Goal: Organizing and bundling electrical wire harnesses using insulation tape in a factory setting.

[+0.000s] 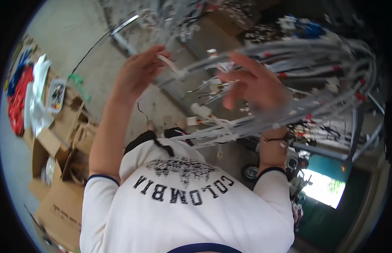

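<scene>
A large loop of grey wire harness (330,45) with white connectors and red bands stretches in front of me, passing around my right forearm. My left hand (138,72) is raised at its left end, with thumb and fingers pinched on a thin white strip (169,64). That strip runs down to the grey cables; its exact kind is unclear. Over the middle of the loop is my right hand (261,82), its fingers apart and partly smeared by motion. Nothing shows between them. A white connector (201,110) hangs below, between the hands.
Cardboard boxes (57,202) stand on the floor at left, near a white tray (57,96) of small parts and red bundles (20,101). Metal frame bars (356,130) and more hanging wires are at right. A dark wheel (250,172) shows beneath the harness.
</scene>
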{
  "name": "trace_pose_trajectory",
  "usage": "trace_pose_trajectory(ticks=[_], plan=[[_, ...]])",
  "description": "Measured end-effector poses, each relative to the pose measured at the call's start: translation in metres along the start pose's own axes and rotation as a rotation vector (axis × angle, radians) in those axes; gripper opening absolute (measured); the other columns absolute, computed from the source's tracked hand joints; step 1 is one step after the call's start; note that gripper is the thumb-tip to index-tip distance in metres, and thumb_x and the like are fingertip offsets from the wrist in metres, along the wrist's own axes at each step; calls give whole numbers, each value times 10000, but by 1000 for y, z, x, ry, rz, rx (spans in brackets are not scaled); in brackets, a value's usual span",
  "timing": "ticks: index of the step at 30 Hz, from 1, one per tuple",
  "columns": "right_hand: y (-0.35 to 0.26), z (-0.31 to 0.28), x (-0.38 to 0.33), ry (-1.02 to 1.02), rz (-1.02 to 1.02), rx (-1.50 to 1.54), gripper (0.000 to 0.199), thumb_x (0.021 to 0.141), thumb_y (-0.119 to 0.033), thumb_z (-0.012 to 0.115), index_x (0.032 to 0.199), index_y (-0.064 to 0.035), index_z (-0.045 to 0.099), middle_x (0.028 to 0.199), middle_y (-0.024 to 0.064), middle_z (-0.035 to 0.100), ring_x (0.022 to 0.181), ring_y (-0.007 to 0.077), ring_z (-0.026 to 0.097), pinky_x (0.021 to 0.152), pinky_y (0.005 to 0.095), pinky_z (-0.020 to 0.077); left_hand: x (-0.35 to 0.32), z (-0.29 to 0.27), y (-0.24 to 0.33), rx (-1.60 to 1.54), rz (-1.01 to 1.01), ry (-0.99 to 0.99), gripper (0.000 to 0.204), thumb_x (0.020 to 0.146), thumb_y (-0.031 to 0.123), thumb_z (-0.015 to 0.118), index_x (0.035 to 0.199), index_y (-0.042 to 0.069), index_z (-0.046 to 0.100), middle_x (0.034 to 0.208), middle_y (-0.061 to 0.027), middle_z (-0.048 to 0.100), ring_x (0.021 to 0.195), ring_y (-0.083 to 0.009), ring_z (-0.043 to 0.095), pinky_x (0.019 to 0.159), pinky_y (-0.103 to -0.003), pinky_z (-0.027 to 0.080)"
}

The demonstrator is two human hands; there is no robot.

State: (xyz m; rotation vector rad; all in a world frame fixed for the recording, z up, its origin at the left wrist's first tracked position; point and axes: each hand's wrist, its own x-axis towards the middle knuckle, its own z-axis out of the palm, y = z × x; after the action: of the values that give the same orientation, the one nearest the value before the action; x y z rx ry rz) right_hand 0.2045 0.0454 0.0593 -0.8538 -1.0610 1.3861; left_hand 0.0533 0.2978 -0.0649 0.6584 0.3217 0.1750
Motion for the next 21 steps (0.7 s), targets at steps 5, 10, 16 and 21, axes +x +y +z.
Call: trace_pose_trajectory(ticks=[5, 10, 16, 21], plan=[[5, -20, -5, 215, -65, -91, 648, 954, -306, 522, 1457, -7, 244, 1444, 195, 375, 1161, 276, 551, 940, 383, 463, -12, 23, -33, 786, 772, 457, 266, 832, 48, 662, 1064, 10, 538, 897, -55, 581, 781, -125, 561, 679, -233, 467], [-3, -17, -2, 269, -61, -123, 516, 990, -265, 453, 1430, -26, 325, 1410, 157, 437, 1134, 245, 566, 933, 356, 468, -89, 61, -98, 1103, 535, -306, 200, 772, 82, 692, 953, 47, 615, 845, -91, 609, 657, -223, 602, 618, -294, 493], [-2, -19, -4, 367, -43, -171, 723, 906, -424, 563, 1444, -26, 290, 1446, 178, 380, 1126, 211, 570, 929, 347, 472, -85, 74, -147, 1333, 691, -438, 275, 712, 76, 735, 961, 67, 619, 868, -68, 613, 686, -227, 619, 595, -313, 506], [1, -19, -5, 400, -82, -80, 674, 920, -369, 557, 1436, -19, 303, 1442, 174, 383, 1110, 211, 572, 928, 346, 475, -93, 75, -150, 1193, 503, -348, 260, 723, 107, 743, 934, 69, 596, 851, -74, 596, 674, -209, 601, 580, -313, 498]])
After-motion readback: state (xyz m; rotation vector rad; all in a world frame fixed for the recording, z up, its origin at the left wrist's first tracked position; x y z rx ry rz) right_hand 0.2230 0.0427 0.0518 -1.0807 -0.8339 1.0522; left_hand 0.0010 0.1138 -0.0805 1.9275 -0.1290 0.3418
